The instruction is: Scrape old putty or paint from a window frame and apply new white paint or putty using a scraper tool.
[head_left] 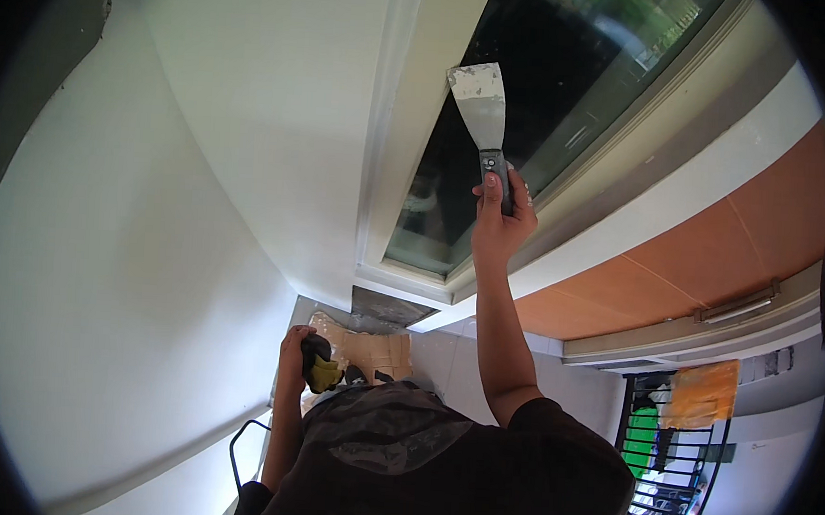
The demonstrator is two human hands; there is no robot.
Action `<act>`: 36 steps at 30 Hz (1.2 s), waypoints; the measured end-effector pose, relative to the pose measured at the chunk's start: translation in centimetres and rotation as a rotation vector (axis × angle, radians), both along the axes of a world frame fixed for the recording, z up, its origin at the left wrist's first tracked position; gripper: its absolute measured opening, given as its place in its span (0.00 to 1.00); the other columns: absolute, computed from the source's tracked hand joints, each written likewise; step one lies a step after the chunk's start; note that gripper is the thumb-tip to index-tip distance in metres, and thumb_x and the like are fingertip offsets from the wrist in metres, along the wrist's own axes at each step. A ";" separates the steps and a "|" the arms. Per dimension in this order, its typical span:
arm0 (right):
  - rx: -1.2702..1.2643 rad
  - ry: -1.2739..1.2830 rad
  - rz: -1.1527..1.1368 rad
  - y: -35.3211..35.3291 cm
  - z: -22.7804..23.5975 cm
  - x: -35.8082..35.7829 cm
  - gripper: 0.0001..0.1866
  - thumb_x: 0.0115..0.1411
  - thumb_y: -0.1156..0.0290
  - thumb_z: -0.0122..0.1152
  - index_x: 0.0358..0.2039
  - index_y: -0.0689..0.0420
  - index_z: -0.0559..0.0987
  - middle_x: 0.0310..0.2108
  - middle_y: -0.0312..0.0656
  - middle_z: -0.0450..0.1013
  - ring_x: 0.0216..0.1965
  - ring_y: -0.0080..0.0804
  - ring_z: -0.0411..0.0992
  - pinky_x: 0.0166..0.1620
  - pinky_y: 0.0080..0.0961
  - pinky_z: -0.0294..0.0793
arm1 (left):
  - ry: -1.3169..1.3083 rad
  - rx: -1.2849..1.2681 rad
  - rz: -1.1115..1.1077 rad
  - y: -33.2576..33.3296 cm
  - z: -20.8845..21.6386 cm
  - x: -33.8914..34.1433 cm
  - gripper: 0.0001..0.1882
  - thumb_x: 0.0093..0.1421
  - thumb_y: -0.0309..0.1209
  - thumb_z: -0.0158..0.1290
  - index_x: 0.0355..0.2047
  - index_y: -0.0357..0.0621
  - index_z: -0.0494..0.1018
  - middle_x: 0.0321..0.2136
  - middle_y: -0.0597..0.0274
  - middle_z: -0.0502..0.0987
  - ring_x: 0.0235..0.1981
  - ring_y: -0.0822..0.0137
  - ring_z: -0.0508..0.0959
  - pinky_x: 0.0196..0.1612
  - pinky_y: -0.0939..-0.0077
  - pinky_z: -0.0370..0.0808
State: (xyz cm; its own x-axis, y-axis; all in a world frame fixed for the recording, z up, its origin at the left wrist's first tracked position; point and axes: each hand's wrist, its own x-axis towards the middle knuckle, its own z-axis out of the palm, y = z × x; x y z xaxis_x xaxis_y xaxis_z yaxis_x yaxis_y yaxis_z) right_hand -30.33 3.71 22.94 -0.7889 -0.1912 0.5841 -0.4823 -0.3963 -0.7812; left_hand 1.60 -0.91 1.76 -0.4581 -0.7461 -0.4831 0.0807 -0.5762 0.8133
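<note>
My right hand is closed around the grey handle of a putty knife, thumb along its front. The knife points upward, its wide blade smeared with white residue. Its blade overlaps the dark window pane, one corner beside the cream window frame; whether it touches cannot be told. Low on the left, my left hand grips a bundled black and yellow cloth-like thing, perhaps a glove. White specks mark the fingers of my right hand.
White walls meet at a corner on my left. Flattened cardboard lies on the tiled floor by my feet. An orange-brown door with a metal handle is at right. Beyond it stands a black railing with an orange cloth.
</note>
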 end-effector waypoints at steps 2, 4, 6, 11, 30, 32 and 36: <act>-0.041 -0.009 -0.006 -0.5 -0.1 0.2 0.15 0.56 0.70 0.63 0.42 0.63 0.76 0.28 0.35 0.71 0.23 0.17 0.70 0.19 0.09 0.61 | -0.012 -0.004 0.013 -0.1 0.1 0.1 0.10 0.59 0.32 0.44 0.32 0.40 0.72 0.29 0.63 0.74 0.32 0.71 0.73 0.39 0.79 0.69; -0.062 -0.028 -0.008 -1.0 -0.1 0.4 0.15 0.56 0.70 0.63 0.42 0.63 0.76 0.28 0.34 0.71 0.23 0.17 0.70 0.19 0.09 0.61 | -0.020 -0.002 0.022 -0.2 0.3 0.2 0.10 0.59 0.32 0.44 0.32 0.40 0.72 0.30 0.62 0.74 0.32 0.71 0.73 0.39 0.79 0.69; -0.080 -0.044 -0.013 -1.3 -0.1 0.4 0.15 0.56 0.70 0.63 0.42 0.63 0.77 0.28 0.34 0.70 0.23 0.17 0.70 0.19 0.09 0.61 | -0.014 -0.029 0.017 -0.2 0.4 0.3 0.10 0.59 0.32 0.44 0.32 0.40 0.72 0.30 0.61 0.74 0.33 0.71 0.73 0.40 0.78 0.70; -0.052 -0.049 -0.034 -1.6 -0.2 -0.1 0.16 0.57 0.69 0.63 0.43 0.66 0.76 0.29 0.39 0.75 0.25 0.20 0.71 0.30 0.14 0.71 | -0.020 0.009 0.021 -0.5 0.3 0.7 0.10 0.59 0.32 0.44 0.33 0.39 0.72 0.31 0.61 0.74 0.33 0.70 0.74 0.40 0.78 0.70; -0.098 -0.049 -0.025 -2.4 -0.4 -0.2 0.14 0.57 0.73 0.61 0.43 0.66 0.76 0.28 0.39 0.75 0.25 0.19 0.71 0.30 0.14 0.71 | -0.030 -0.034 0.026 -0.7 0.9 -0.2 0.11 0.59 0.33 0.44 0.32 0.40 0.72 0.28 0.62 0.73 0.30 0.71 0.73 0.37 0.77 0.71; -0.065 0.000 -0.038 -2.0 -0.9 -0.8 0.15 0.56 0.69 0.63 0.42 0.63 0.76 0.26 0.36 0.72 0.24 0.18 0.70 0.22 0.11 0.65 | -0.036 -0.045 0.026 -1.0 0.9 -0.6 0.11 0.59 0.34 0.44 0.32 0.40 0.72 0.27 0.62 0.73 0.30 0.70 0.73 0.37 0.76 0.71; -0.038 0.146 -0.076 -0.8 -0.7 0.0 0.13 0.56 0.72 0.61 0.41 0.63 0.76 0.26 0.38 0.72 0.22 0.20 0.71 0.22 0.13 0.68 | -0.019 0.072 -0.024 -1.6 -3.1 0.9 0.13 0.58 0.37 0.45 0.31 0.41 0.73 0.26 0.62 0.74 0.29 0.69 0.73 0.37 0.75 0.71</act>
State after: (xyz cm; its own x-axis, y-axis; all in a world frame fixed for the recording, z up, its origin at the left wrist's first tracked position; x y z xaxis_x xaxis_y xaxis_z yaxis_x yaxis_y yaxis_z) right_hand -30.32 2.86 22.21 -0.7064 -0.1102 0.6992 -0.6193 -0.3822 -0.6858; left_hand 2.53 -2.49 -1.35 -0.4655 -0.6984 -0.5437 0.0512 -0.6345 0.7712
